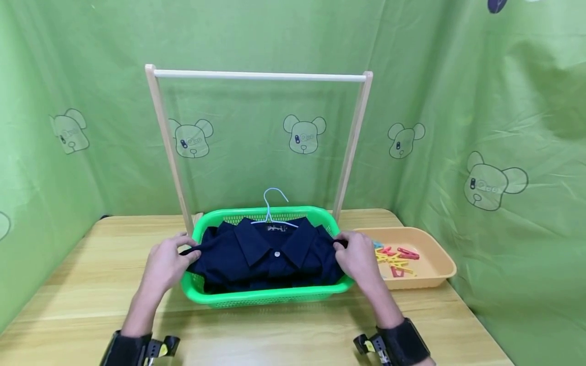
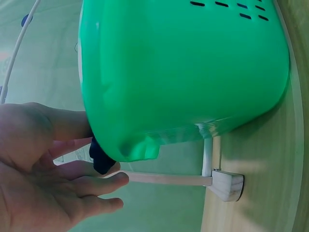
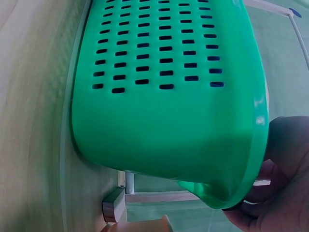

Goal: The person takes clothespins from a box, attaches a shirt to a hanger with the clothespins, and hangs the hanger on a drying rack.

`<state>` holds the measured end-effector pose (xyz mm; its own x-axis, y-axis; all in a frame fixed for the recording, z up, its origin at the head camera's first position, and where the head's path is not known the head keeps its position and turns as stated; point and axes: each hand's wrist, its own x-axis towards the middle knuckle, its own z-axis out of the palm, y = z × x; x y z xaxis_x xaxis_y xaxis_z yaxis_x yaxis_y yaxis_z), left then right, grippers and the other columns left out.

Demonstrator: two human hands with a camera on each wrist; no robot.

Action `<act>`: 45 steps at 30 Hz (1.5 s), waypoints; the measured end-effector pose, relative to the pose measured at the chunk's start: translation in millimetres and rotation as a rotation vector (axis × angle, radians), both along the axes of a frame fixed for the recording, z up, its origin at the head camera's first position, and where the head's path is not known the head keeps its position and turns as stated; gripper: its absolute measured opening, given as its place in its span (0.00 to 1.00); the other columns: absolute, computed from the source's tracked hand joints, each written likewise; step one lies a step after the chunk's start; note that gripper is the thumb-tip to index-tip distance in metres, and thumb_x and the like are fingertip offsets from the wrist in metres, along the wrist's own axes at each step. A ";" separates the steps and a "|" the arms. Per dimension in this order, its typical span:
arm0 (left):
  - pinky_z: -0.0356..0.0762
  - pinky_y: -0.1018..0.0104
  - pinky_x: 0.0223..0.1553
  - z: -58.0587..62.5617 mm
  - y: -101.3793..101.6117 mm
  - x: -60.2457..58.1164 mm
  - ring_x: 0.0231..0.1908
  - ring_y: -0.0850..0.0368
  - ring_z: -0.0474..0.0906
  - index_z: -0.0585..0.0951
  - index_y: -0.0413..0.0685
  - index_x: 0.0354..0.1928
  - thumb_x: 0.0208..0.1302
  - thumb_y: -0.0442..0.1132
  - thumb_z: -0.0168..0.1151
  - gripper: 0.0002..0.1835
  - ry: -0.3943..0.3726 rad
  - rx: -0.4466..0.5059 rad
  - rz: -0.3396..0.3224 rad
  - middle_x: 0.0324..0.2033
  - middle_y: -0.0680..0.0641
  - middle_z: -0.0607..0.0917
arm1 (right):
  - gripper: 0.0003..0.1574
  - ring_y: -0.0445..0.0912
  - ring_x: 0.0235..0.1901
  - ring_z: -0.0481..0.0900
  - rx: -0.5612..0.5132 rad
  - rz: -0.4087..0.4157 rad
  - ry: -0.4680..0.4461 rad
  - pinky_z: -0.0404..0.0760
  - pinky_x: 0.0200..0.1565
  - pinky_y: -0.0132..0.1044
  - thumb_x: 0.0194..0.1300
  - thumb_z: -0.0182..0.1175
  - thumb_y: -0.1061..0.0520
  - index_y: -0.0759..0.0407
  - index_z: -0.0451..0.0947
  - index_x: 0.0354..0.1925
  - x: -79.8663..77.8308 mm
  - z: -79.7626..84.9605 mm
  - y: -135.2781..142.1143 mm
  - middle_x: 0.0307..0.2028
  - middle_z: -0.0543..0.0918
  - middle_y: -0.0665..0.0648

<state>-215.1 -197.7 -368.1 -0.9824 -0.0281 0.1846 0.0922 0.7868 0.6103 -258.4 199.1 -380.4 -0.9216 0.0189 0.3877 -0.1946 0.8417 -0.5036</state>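
Observation:
A dark navy collared shirt (image 1: 274,259) lies in a green plastic basket (image 1: 279,296) on the table. A light blue wire hanger (image 1: 268,208) sits in its collar, hook upward. My left hand (image 1: 167,259) pinches the shirt's left side between thumb and fingers, at the basket's rim. In the left wrist view, a bit of dark cloth (image 2: 100,157) shows between that hand's fingers. On the opposite side, my right hand (image 1: 359,254) pinches the shirt's other side near the rim. The basket wall hides most of that grip in the right wrist view.
Behind the basket stands a wooden rack with a white crossbar (image 1: 261,76). To the right, an orange tray (image 1: 432,264) holds several coloured clothespins (image 1: 396,260). Green curtains (image 1: 256,30) surround the wooden table (image 1: 256,335).

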 end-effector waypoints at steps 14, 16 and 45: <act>0.78 0.41 0.48 3.0 2.4 0.4 0.48 0.35 0.85 0.89 0.45 0.44 0.63 0.38 0.68 0.10 0.227 0.034 0.066 0.44 0.39 0.90 | 0.03 0.62 0.39 0.84 0.027 -0.051 0.120 0.78 0.43 0.55 0.63 0.65 0.61 0.62 0.84 0.33 6.8 10.0 -5.2 0.35 0.87 0.63; 0.78 0.42 0.47 2.5 3.2 -0.1 0.46 0.35 0.86 0.89 0.45 0.44 0.63 0.37 0.68 0.09 0.258 0.035 0.080 0.43 0.40 0.91 | 0.04 0.62 0.38 0.83 0.047 -0.058 0.136 0.78 0.42 0.55 0.64 0.66 0.61 0.62 0.83 0.34 7.7 10.2 -5.9 0.34 0.87 0.64; 0.78 0.41 0.41 -0.7 8.6 -4.7 0.37 0.35 0.87 0.89 0.45 0.38 0.58 0.32 0.70 0.06 0.491 0.086 0.164 0.34 0.40 0.91 | 0.13 0.58 0.20 0.77 0.180 -0.152 0.263 0.69 0.21 0.48 0.70 0.62 0.51 0.58 0.77 0.33 13.4 12.1 -9.7 0.20 0.77 0.58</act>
<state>-219.8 -189.2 -368.8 -0.7619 -0.2100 0.6127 0.2634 0.7638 0.5893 -244.9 189.5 -368.3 -0.7818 0.0576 0.6208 -0.1638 0.9417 -0.2937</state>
